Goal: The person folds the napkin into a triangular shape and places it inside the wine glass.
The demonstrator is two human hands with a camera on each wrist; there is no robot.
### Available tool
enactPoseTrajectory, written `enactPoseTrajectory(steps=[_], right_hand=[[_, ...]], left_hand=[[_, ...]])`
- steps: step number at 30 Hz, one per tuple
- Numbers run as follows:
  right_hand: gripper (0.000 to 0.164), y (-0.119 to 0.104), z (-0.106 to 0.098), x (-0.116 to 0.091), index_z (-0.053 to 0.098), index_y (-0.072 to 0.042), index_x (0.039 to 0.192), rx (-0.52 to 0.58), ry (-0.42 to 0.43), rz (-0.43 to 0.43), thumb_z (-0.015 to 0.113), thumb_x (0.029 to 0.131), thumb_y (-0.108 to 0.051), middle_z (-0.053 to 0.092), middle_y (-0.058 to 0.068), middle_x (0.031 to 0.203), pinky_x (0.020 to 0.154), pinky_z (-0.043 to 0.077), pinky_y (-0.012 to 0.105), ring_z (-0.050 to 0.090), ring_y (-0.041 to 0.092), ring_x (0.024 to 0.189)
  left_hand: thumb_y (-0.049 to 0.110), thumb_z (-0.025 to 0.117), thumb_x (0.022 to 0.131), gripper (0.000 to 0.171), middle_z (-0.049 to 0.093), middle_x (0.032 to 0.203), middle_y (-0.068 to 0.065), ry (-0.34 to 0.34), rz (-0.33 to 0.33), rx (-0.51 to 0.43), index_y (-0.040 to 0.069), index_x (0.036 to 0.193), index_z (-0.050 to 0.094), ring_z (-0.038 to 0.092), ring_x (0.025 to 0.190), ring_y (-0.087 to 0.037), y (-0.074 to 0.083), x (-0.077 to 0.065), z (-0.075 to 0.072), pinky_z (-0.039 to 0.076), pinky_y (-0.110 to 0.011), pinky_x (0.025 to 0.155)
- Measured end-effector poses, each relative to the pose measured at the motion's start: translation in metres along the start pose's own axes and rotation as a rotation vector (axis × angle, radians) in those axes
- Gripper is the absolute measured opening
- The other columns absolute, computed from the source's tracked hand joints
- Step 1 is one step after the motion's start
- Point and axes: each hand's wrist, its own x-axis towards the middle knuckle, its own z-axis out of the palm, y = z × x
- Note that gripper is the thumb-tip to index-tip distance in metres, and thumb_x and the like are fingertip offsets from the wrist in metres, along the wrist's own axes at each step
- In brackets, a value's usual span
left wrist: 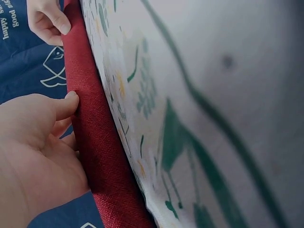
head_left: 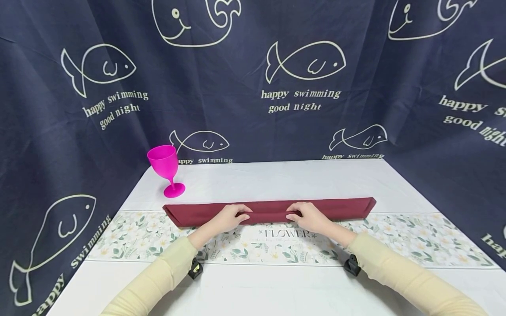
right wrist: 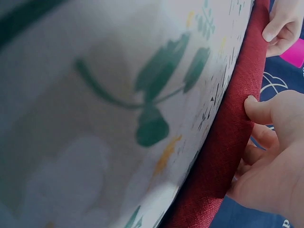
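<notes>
A dark red cloth (head_left: pixel 269 205), folded into a long flat strip, lies across the table from left to right. Left of its middle, my left hand (head_left: pixel 230 217) pinches the near edge, thumb in front and fingers over the far side. My right hand (head_left: pixel 310 216) grips the same edge right of the middle. Between the two hands the edge bulges up in a rounded fold. In the left wrist view, the thumb (left wrist: pixel 70 102) presses on the red fabric (left wrist: pixel 95 123). The right wrist view has the right thumb (right wrist: pixel 256 110) against the cloth (right wrist: pixel 228 128) likewise.
A bright pink goblet (head_left: pixel 164 162) stands upright at the back left, behind the cloth's left end. A floral runner (head_left: pixel 292 252) with printed lettering crosses the white table (head_left: pixel 257 285). Dark blue curtains (head_left: pixel 245 87) with fish drawings hang behind and at both sides.
</notes>
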Motion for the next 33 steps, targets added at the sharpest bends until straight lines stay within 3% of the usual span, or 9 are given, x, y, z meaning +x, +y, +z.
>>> enactPoseTrajectory(steps=[13, 21, 28, 33], right_hand=[[0.019, -0.0026, 0.0017, 0.0056, 0.068, -0.004, 0.104, 0.011, -0.028, -0.011, 0.058, 0.092, -0.016, 0.069, 0.004, 0.091, 0.067, 0.044, 0.028, 0.05, 0.006, 0.066], [0.014, -0.0066, 0.0029, 0.0088, 0.065, -0.005, 0.099, 0.036, -0.003, 0.013, 0.061, 0.091, -0.016, 0.064, 0.001, 0.086, 0.069, 0.045, 0.029, 0.051, 0.009, 0.071], [0.007, -0.0035, 0.0035, 0.0054, 0.061, -0.009, 0.091, 0.061, 0.026, 0.013, 0.064, 0.089, -0.015, 0.06, -0.001, 0.084, 0.068, 0.045, 0.028, 0.05, 0.009, 0.073], [0.004, 0.003, 0.001, 0.0001, 0.063, -0.009, 0.091, 0.047, 0.047, 0.012, 0.062, 0.09, -0.013, 0.06, -0.002, 0.084, 0.064, 0.044, 0.026, 0.049, 0.008, 0.071]], left_hand=[[0.019, 0.052, 0.096, 0.024, 0.066, 0.114, -0.004, -0.033, -0.032, 0.009, 0.012, 0.116, 0.065, 0.056, 0.083, -0.01, -0.0019, -0.0048, -0.0057, 0.043, -0.028, 0.073], [0.018, 0.052, 0.096, 0.025, 0.064, 0.116, -0.008, -0.035, -0.026, 0.027, 0.009, 0.117, 0.064, 0.058, 0.108, -0.02, -0.0033, -0.006, -0.0075, 0.047, -0.037, 0.089], [0.014, 0.052, 0.096, 0.027, 0.06, 0.111, -0.009, -0.033, -0.001, 0.049, 0.006, 0.119, 0.063, 0.055, 0.086, -0.017, -0.0031, -0.006, -0.0067, 0.046, -0.033, 0.078], [0.009, 0.052, 0.095, 0.021, 0.061, 0.107, -0.008, -0.017, -0.002, -0.017, 0.005, 0.115, 0.059, 0.058, 0.095, -0.019, -0.0002, -0.0013, -0.0011, 0.049, -0.034, 0.082]])
